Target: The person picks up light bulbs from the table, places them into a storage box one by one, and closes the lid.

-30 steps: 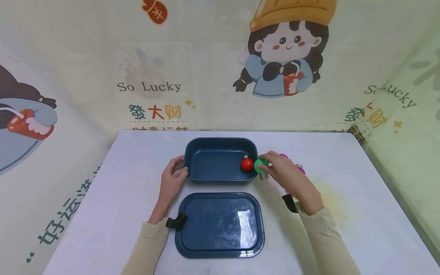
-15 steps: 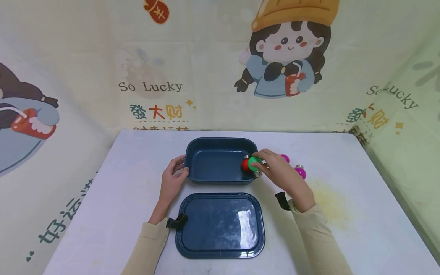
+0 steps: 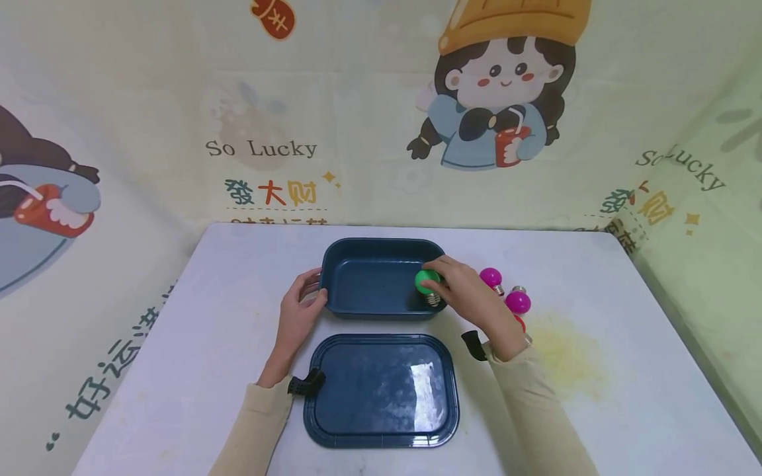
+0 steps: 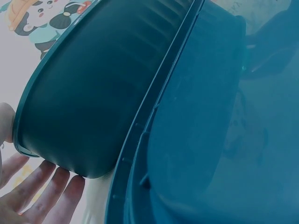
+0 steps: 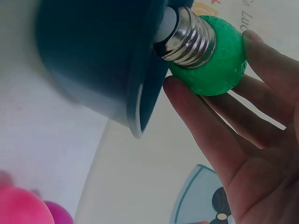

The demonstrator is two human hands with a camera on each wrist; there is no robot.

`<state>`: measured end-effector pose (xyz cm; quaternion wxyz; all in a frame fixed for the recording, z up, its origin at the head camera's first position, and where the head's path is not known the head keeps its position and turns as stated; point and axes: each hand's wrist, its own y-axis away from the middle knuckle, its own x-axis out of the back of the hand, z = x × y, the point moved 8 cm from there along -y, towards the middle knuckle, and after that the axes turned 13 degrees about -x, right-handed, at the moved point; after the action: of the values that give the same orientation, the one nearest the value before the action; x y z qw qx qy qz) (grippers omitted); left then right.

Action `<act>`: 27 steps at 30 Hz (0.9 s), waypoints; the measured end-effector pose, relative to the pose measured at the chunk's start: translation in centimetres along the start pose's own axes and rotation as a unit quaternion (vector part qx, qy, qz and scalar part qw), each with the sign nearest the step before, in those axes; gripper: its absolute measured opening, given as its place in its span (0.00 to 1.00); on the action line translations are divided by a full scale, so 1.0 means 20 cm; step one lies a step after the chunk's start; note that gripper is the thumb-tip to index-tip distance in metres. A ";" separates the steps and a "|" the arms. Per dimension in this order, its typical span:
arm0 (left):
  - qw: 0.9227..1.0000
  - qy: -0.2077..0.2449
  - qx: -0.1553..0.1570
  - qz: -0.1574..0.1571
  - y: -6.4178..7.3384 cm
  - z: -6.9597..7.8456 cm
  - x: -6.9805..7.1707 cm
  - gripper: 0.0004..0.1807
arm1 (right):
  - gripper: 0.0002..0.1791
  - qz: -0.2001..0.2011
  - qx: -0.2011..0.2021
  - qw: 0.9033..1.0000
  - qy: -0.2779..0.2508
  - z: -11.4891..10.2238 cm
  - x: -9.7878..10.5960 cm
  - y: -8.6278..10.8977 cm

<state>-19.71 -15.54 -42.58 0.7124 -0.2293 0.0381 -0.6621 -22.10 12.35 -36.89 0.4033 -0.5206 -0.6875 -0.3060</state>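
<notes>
My right hand pinches a green light bulb by its round globe, over the right end of a dark blue box. In the right wrist view the green bulb's metal screw base points toward the box wall. My left hand holds the box's left end. Its fingertips touch the outer wall in the left wrist view, with the thumb near the rim. The red bulb inside the box is hidden behind the green bulb and right hand.
Right of the box lie two magenta bulbs, one magenta bulb farther back and another magenta bulb. A red bulb is partly covered by my right wrist. In front of the box lies a dark blue lid, beneath my left wrist strap.
My right hand has carried the green bulb leftward, from beside the box's right rim to over its inside. More of the loose bulbs shows. My left hand has stayed in place.
</notes>
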 end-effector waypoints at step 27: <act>1.000 -0.003 0.000 0.004 -0.01 -0.01 0.00 0.24 | 0.20 -0.012 0.014 1.000 0.010 -0.03 -0.16 -0.09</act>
<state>-19.86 -15.61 -42.65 0.7151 -0.2310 0.0369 -0.6587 -23.31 9.94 -39.43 0.4137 -0.5033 -0.6941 -0.3062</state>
